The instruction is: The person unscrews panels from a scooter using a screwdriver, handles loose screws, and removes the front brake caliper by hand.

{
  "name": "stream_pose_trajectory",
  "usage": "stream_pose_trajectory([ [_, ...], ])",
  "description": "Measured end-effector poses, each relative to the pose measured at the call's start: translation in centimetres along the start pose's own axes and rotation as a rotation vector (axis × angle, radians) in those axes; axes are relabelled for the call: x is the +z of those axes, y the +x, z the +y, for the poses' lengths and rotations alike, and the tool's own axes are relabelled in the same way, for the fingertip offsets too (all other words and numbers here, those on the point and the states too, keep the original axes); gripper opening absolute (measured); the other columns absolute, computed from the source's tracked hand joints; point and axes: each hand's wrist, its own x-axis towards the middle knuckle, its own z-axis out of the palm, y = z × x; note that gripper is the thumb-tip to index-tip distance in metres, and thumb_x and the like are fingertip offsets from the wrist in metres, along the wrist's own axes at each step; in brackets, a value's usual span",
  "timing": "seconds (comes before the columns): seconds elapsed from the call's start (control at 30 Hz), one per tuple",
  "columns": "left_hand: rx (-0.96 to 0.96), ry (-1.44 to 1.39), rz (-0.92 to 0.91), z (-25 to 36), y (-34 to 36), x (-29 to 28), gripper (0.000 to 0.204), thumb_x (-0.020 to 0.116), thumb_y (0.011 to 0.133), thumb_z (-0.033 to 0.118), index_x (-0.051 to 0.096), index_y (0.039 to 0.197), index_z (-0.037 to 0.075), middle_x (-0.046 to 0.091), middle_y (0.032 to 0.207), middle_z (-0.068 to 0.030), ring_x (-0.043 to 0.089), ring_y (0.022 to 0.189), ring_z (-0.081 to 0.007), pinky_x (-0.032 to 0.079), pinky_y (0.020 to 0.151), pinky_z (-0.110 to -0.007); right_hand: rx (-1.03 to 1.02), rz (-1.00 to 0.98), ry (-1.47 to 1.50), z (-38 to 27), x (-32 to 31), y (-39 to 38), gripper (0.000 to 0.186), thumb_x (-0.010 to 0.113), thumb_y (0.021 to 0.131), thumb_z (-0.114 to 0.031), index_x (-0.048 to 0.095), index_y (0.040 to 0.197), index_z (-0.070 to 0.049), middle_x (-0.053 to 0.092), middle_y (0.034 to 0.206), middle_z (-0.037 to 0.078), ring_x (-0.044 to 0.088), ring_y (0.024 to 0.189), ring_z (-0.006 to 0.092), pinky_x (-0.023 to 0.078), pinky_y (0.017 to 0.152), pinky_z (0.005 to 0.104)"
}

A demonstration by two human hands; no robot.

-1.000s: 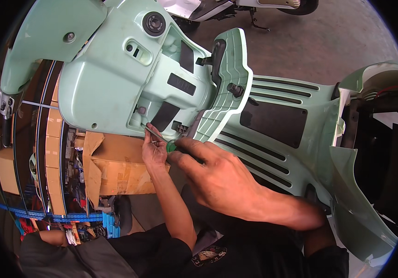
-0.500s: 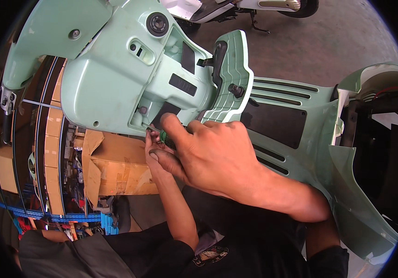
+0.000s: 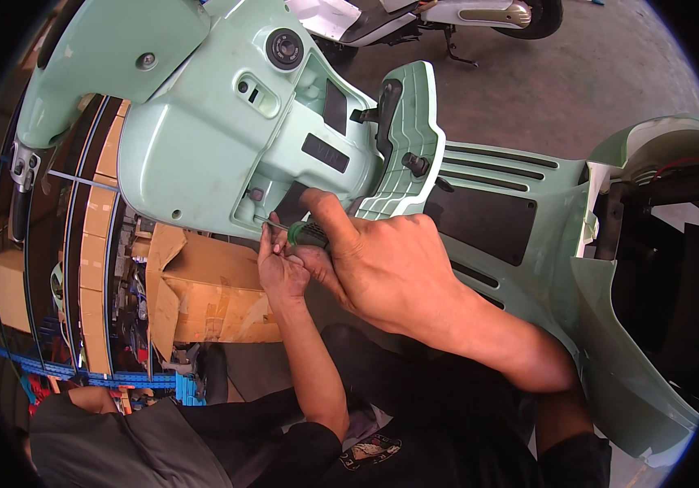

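While right hand (image 3: pixel 390 268) grips screwdriver (image 3: pixel 300 233), green-black handle, thin metal shaft, tip under mint-green scooter panel (image 3: pixel 203 154), left hand (image 3: pixel 282 267) pinches shaft near cardboard box (image 3: pixel 211 293).

Two hands, one screwdriver, two scooters

One left hand (image 3: pixel 280 272) and one right hand (image 3: pixel 386 264); one green-handled screwdriver (image 3: pixel 304 234); one mint-green scooter (image 3: pixel 227 138) close up, one white scooter (image 3: pixel 439 15) behind; one open cardboard box (image 3: pixel 211 293); one blue crate (image 3: pixel 89 376).
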Motion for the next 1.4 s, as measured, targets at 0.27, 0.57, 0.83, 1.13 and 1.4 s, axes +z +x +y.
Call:
stream_pose_trajectory([
  [0.27, -0.172, -0.121, -0.029, 0.1, 0.8, -1.7, 0.027, 0.047, 0.103, 0.024, 0.058, 0.117, 0.005, 0.037, 0.061, 0.0049, 0.036, 0.056, -0.0066, 0.038, 0.058, -0.020, -0.016, 0.017, 0.046, -0.1, -0.4, 0.1, 0.050, 0.060, 0.083, -0.028, 0.045, 0.125, -0.005, 0.062, 0.085, 0.016, 0.063, 0.077, 0.0353, 0.047, 0.056, 0.0461],
  [0.57, -0.179, -0.147, -0.072, 0.3, 1.2, -1.5, 0.029, 0.042, 0.104, 0.024, 0.055, 0.123, 0.005, 0.036, 0.060, 0.0047, 0.035, 0.055, -0.0061, 0.038, 0.057, -0.020, -0.139, 0.232, 0.070, 1.2, 1.4, -0.2, 0.038, 0.053, 0.092, -0.029, 0.046, 0.119, -0.004, 0.062, 0.072, 0.015, 0.064, 0.064, 0.0356, 0.047, 0.050, 0.0466],
  [0.83, 0.018, 0.031, -0.025, 0.4, -0.6, 1.5, 0.030, 0.039, 0.105, 0.025, 0.057, 0.122, 0.008, 0.039, 0.060, 0.0044, 0.045, 0.061, -0.0079, 0.043, 0.064, -0.023, -0.190, 0.272, 0.092, 0.3, 0.0, 2.9, 0.032, 0.057, 0.091, -0.031, 0.044, 0.108, -0.006, 0.062, 0.064, 0.014, 0.057, 0.054, 0.0424, 0.041, 0.050, 0.0517],
  [1.13, -0.175, -0.230, -0.094, 0.5, 0.2, -1.5, 0.029, 0.044, 0.103, 0.025, 0.060, 0.116, 0.004, 0.035, 0.058, 0.0041, 0.034, 0.055, -0.0089, 0.033, 0.059, -0.025, 0.093, -0.021, -0.019, 1.4, 0.1, 0.6, 0.036, 0.057, 0.082, -0.026, 0.047, 0.110, -0.005, 0.060, 0.075, 0.014, 0.062, 0.069, 0.0342, 0.047, 0.052, 0.0450],
  [1.4, -0.210, -0.121, -0.206, 1.0, 0.6, -0.9, 0.032, 0.042, 0.104, 0.027, 0.056, 0.123, 0.006, 0.034, 0.061, 0.0044, 0.035, 0.055, -0.0084, 0.034, 0.060, -0.027, 0.072, -0.007, 0.048, 0.9, -0.1, 0.3, 0.044, 0.059, 0.086, -0.020, 0.043, 0.125, -0.005, 0.059, 0.083, 0.014, 0.060, 0.074, 0.0346, 0.046, 0.055, 0.0455],
])
